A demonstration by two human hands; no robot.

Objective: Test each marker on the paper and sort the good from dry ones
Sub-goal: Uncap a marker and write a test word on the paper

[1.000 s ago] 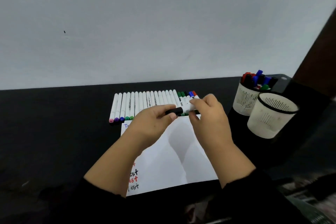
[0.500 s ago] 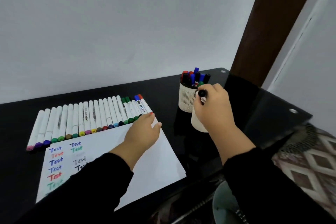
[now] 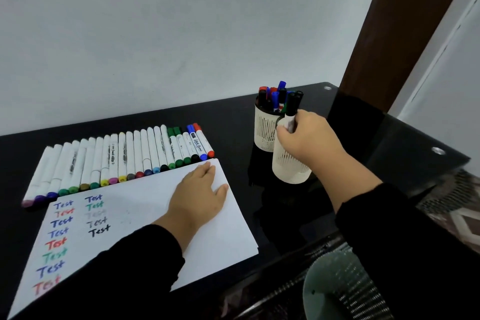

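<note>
A white sheet of paper (image 3: 145, 205) with "Test" written in several colours lies on the black table. My left hand (image 3: 200, 192) rests flat on its right part. Behind the paper lies a row of several white markers (image 3: 122, 158) with coloured caps. My right hand (image 3: 306, 138) holds a black-capped marker (image 3: 291, 112) upright over the nearer white cup (image 3: 288, 166). The farther white cup (image 3: 265, 127) holds several capped markers in red, blue and black.
The black glass table (image 3: 233, 117) ends at the right with a corner and metal studs (image 3: 437, 150). A brown door frame (image 3: 405, 28) rises behind it. A pale green bin (image 3: 337, 288) stands below the table's front edge.
One second ago both hands held the black-capped marker over the paper. Since then my right hand carried it to the nearer cup, my left hand settled flat on the paper, and the view swung right.
</note>
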